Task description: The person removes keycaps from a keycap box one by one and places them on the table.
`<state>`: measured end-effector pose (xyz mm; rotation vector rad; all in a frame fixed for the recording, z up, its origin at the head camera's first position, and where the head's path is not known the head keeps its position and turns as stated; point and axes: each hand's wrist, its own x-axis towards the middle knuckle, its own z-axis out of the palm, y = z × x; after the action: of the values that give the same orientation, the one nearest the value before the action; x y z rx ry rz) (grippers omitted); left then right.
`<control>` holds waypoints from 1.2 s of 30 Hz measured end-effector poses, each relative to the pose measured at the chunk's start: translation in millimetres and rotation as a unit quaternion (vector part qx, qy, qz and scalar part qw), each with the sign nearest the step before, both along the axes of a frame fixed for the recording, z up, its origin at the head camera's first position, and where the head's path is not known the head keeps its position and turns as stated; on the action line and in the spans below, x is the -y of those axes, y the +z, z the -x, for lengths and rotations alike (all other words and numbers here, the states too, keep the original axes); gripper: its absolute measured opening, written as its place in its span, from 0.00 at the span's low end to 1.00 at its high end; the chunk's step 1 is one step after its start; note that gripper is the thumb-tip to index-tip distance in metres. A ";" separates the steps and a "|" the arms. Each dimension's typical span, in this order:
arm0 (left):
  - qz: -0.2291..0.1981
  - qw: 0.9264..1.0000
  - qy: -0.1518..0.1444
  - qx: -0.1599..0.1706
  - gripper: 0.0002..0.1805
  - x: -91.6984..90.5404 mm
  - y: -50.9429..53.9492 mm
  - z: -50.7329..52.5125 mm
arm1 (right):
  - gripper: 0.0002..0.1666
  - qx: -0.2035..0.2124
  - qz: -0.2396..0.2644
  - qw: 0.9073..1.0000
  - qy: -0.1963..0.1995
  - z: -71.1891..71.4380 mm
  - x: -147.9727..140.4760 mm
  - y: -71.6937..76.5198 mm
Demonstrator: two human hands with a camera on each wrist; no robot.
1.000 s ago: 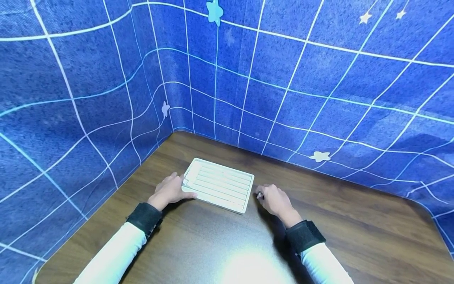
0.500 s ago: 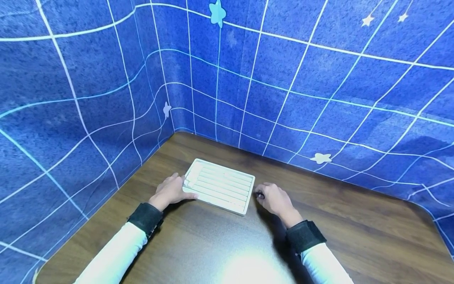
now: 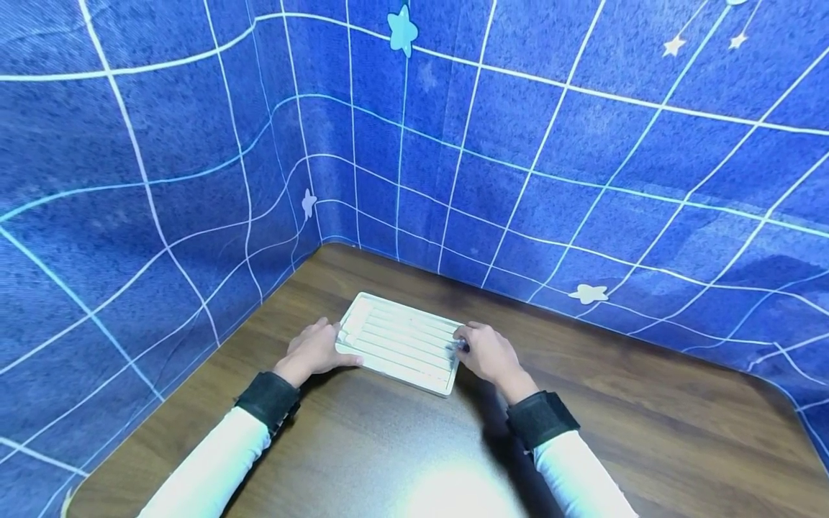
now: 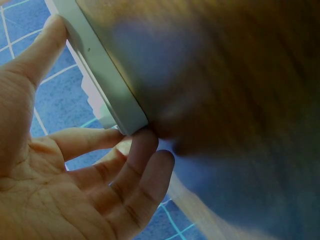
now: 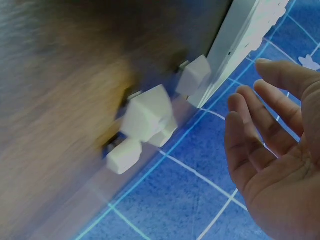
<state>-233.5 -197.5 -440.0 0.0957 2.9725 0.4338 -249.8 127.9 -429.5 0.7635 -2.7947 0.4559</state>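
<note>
A white keyboard [image 3: 398, 345], overexposed in the head view, lies on the table with its long rows running left to right. My left hand [image 3: 315, 350] grips its left end; in the left wrist view the thumb is on the near side of the casing [image 4: 102, 65] and fingertips touch the corner. At the right end is my right hand [image 3: 488, 352], with a small shiny spot by its fingertips. The right wrist view shows that hand's fingers [image 5: 245, 107] loosely bent, holding nothing visible. Several white keycap-like blocks [image 5: 147, 115] appear near the keyboard's corner there; the head view does not show them clearly.
The brown wooden table [image 3: 363, 446] has a bright glare patch near its front. A blue fabric wall [image 3: 492, 144] with white grid lines and stars stands along the table's left and far edges. Black bands [image 3: 542, 419] circle both wrists.
My right hand has moved left, from beside the keyboard to its right edge. The left hand keeps its hold, and the keyboard stays put. The head view has shifted slightly.
</note>
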 end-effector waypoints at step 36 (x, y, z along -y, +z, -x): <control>0.006 1.000 0.013 -0.001 0.55 -1.8 1.4 -3.1 | 0.11 0.044 -0.008 0.999 0.008 40.1 74.6 -0.6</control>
<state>-230.5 -195.6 -438.6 0.0569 2.9801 0.4206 -289.9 53.4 -430.1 0.7892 -2.8777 0.4826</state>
